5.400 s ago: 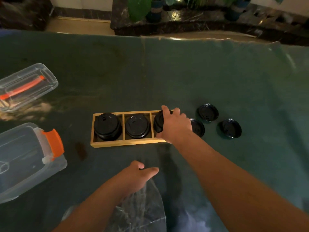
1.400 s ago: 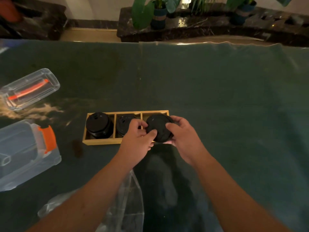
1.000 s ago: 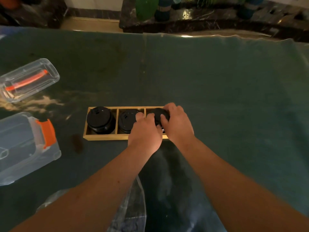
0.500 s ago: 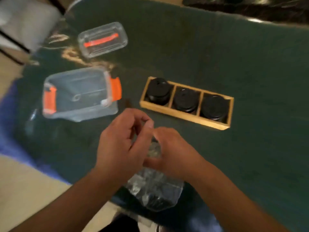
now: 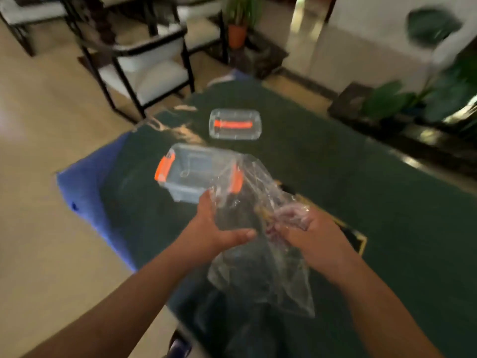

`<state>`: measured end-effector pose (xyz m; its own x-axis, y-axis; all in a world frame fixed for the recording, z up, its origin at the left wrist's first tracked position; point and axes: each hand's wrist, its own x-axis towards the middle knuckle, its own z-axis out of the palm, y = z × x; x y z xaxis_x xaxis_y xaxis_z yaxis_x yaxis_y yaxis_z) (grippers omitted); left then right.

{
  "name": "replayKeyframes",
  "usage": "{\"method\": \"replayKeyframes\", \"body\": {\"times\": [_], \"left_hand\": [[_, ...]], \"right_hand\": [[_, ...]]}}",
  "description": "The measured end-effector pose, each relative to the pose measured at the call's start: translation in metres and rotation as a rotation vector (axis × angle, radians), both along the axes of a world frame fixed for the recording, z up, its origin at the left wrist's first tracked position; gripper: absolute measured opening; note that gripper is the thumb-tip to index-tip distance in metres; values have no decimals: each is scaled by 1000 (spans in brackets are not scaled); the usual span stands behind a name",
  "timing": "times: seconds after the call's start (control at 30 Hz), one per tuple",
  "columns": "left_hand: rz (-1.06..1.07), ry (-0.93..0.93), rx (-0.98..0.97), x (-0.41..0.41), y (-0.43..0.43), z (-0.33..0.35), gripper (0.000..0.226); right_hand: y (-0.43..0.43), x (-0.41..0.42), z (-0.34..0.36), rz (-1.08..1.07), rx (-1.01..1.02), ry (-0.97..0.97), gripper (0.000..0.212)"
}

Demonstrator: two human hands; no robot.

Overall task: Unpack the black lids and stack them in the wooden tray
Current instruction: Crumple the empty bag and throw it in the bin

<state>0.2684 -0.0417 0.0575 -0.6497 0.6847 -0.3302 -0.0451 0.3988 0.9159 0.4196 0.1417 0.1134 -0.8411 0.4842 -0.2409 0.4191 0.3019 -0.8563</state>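
Note:
Both hands hold a clear, crumpled plastic bag (image 5: 260, 244) above the green table (image 5: 387, 202). My left hand (image 5: 214, 228) grips its left side with the thumb across the front. My right hand (image 5: 307, 228) pinches the bag's right part, with film over the fingers. The wooden tray (image 5: 361, 241) lies behind my right hand, mostly hidden; only its right corner and a bit of rim show. The black lids in it are hidden by the bag and hand. The frame is blurred.
A clear box with orange clasps (image 5: 191, 174) stands just beyond the bag. Its clear lid with an orange handle (image 5: 235, 124) lies further back. The table's left edge (image 5: 85, 192) is near. Chairs (image 5: 144, 60) and potted plants (image 5: 238, 24) stand beyond on the floor.
My view has swung left. Both hands left the tray with its three lid stacks, took hold of the clear bag and lifted it off the table.

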Motion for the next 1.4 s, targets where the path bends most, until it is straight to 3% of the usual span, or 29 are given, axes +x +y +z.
{"method": "replayKeyframes", "body": {"times": [0.1, 0.17, 0.23, 0.3, 0.37, 0.4, 0.5, 0.6, 0.7, 0.73, 0.8, 0.9, 1.0, 1.03, 1.1, 1.13, 1.2, 1.27, 1.4], "left_hand": [[-109, -46, 282, -10, 73, 100, 89], [-102, 88, 424, 0, 111, 181, 30], [-99, 194, 541, 18, 137, 264, 20], [-152, 225, 637, 45, 147, 337, 3], [-212, 309, 643, 72, 149, 397, 23], [-260, 351, 627, 82, 148, 421, 29], [-437, 451, 578, 110, 142, 476, 32], [-389, 560, 575, 123, 145, 506, 31], [-416, 385, 631, 127, 149, 525, 27], [-467, 307, 654, 126, 151, 529, 24], [-561, 189, 702, 122, 152, 536, 32], [-595, 214, 748, 111, 154, 542, 37], [-683, 67, 867, 103, 148, 551, 37], [-715, 53, 864, 102, 143, 555, 50], [-702, 91, 803, 104, 135, 560, 112], [-692, 95, 788, 104, 131, 561, 131], [-812, 46, 772, 111, 120, 561, 144], [-991, -1, 717, 117, 118, 557, 134], [-1133, -300, 781, 127, 127, 559, 56]], "right_hand": [[38, 28, 115, -94, 66, 222, 18], [64, 55, 188, -254, 68, 392, 22], [81, 90, 253, -366, 44, 503, 15], [83, 125, 308, -405, 17, 495, 37], [86, 156, 347, -434, -20, 502, 61], [87, 172, 365, -461, -6, 539, 63], [91, 214, 415, -602, 41, 716, 51], [80, 248, 448, -537, 49, 752, 41], [63, 266, 458, -413, 70, 616, 25], [59, 269, 459, -415, 83, 634, 18], [50, 274, 465, -472, 78, 751, 26], [26, 275, 480, -519, 137, 885, 11], [2, 267, 493, -672, 286, 906, 38], [-6, 263, 497, -733, 367, 905, 44], [-26, 249, 504, -803, 509, 897, 37], [-36, 241, 506, -811, 553, 892, 32], [-55, 223, 506, -751, 607, 852, 31], [-76, 204, 500, -635, 616, 804, 39], [-110, 188, 473, -583, 440, 890, 49]]}}
